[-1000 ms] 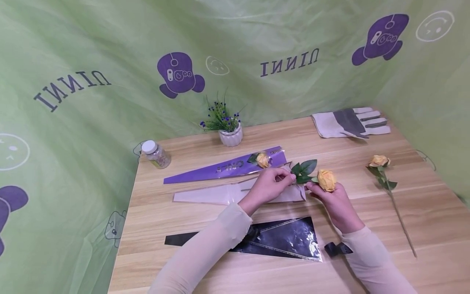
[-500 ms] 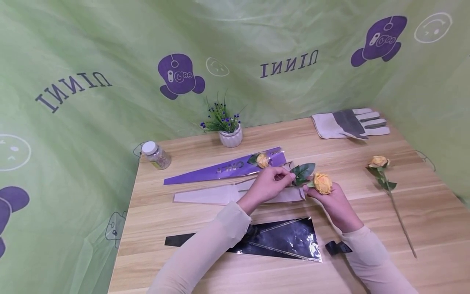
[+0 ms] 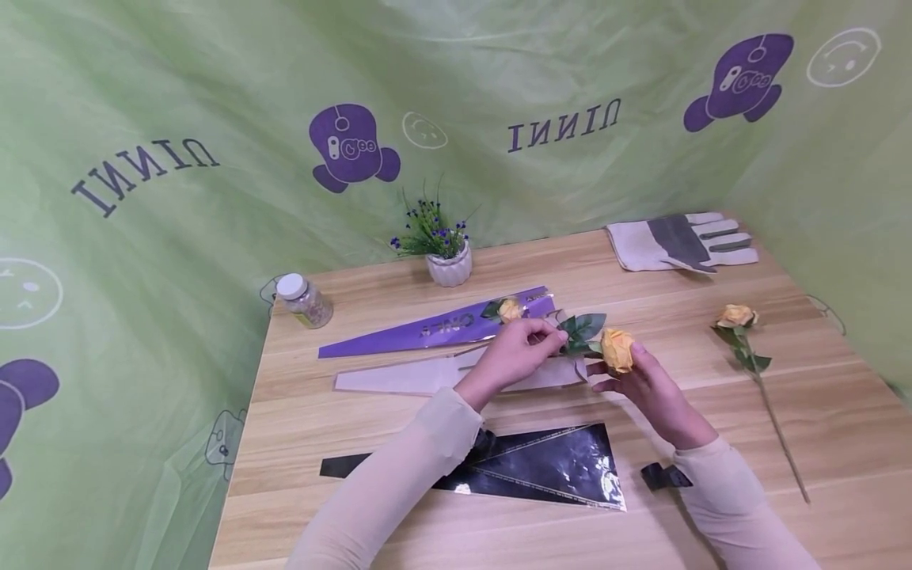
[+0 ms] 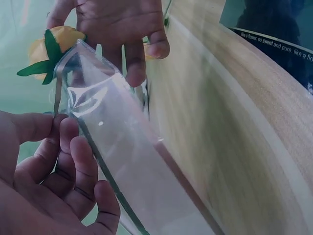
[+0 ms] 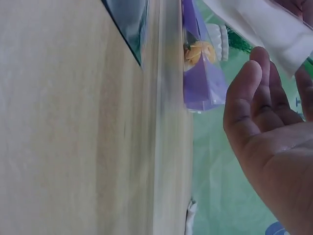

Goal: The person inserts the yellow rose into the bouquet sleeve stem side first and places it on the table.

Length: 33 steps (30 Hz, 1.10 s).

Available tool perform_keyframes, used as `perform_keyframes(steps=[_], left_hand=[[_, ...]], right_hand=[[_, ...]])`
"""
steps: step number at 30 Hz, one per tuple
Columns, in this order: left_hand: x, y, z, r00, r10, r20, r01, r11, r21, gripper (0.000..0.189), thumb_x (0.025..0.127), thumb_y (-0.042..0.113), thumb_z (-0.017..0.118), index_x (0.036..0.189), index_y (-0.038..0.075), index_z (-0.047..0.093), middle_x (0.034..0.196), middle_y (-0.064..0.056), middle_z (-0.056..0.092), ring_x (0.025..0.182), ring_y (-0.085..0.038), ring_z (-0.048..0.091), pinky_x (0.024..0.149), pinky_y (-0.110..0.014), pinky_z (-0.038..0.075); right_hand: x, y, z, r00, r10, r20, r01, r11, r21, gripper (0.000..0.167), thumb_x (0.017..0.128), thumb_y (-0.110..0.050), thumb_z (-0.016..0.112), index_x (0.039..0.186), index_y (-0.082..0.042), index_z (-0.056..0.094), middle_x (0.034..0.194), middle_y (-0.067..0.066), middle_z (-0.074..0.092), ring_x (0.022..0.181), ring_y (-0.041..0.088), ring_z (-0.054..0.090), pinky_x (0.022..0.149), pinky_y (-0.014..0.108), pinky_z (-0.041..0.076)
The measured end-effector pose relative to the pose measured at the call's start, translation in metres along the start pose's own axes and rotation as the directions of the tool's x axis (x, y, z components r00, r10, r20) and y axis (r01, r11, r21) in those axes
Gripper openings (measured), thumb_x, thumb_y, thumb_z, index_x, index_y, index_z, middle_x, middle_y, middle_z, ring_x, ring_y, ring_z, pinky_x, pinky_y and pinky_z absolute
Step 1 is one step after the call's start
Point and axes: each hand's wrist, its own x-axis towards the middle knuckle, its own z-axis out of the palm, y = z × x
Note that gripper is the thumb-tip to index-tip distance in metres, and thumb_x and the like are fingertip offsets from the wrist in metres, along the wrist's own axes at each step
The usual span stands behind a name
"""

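My left hand (image 3: 516,348) pinches the mouth edge of a pale, see-through flower sleeve (image 4: 127,127) between thumb and forefinger. A yellow rose (image 3: 617,351) with dark green leaves (image 3: 583,326) sticks out of that mouth, and its green stem runs down inside the sleeve. My right hand (image 3: 659,396) is at the rose head, with the thumb by the bloom and the fingers loosely spread below it, near the sleeve's mouth. In the right wrist view the fingers (image 5: 244,93) are apart, and the rose head is out of sight.
Behind lies a purple sleeve (image 3: 385,336) holding another yellow rose (image 3: 509,309); in front, a black sleeve (image 3: 556,467). A loose rose (image 3: 737,317) lies at right. Potted flowers (image 3: 449,265), a white-capped jar (image 3: 306,302) and a work glove (image 3: 680,241) stand or lie farther back.
The rose has slid left, its head nearer the sleeve's mouth. My right hand has loosened from the mouth edge and its thumb has come up beside the bloom. My left hand has shifted slightly left.
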Motion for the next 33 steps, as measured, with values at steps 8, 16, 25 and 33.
perform_keyframes(steps=[8,16,25,33], left_hand=[[-0.0012,0.0028,-0.0010,0.999,0.030,0.029,-0.030,0.999,0.020,0.021,0.100,0.029,0.066,0.095,0.011,0.077,0.085,0.009,0.068,0.072,-0.008,0.060,0.064,-0.024,0.050],[-0.0010,0.0057,-0.0005,0.998,0.046,0.040,-0.048,0.998,0.040,0.021,0.100,0.028,0.066,0.095,0.011,0.077,0.085,0.009,0.067,0.074,-0.007,0.059,0.066,-0.023,0.049],[-0.0011,0.0081,0.0006,0.998,0.048,0.047,-0.050,0.997,0.052,0.021,0.100,0.028,0.067,0.095,0.010,0.077,0.085,0.007,0.067,0.073,-0.006,0.058,0.066,-0.022,0.049],[-0.0026,0.0091,0.0022,0.996,0.062,0.058,-0.066,0.996,0.056,0.021,0.099,0.028,0.067,0.089,0.012,0.076,0.079,0.008,0.064,0.068,-0.007,0.055,0.062,-0.022,0.047]], right_hand=[[0.0007,-0.0020,-0.0003,0.994,0.091,-0.055,-0.098,0.987,-0.127,0.046,0.112,-0.033,0.015,0.134,-0.020,0.053,0.120,0.003,0.064,0.108,0.019,0.062,0.090,0.039,0.050],[0.0024,-0.0028,-0.0012,0.993,0.079,-0.082,-0.092,0.981,-0.169,0.046,0.112,-0.029,0.020,0.130,-0.011,0.058,0.115,0.001,0.066,0.104,0.018,0.063,0.089,0.035,0.051],[0.0022,-0.0038,-0.0015,0.991,0.071,-0.111,-0.095,0.969,-0.230,0.051,0.113,-0.025,0.025,0.126,0.012,0.057,0.112,0.001,0.068,0.099,0.017,0.066,0.089,0.032,0.052],[0.0066,0.0012,0.0046,0.923,0.036,-0.382,-0.159,0.942,-0.295,0.028,0.106,-0.016,0.055,0.122,0.003,0.069,0.109,-0.005,0.070,0.095,0.012,0.063,0.080,0.027,0.052]])
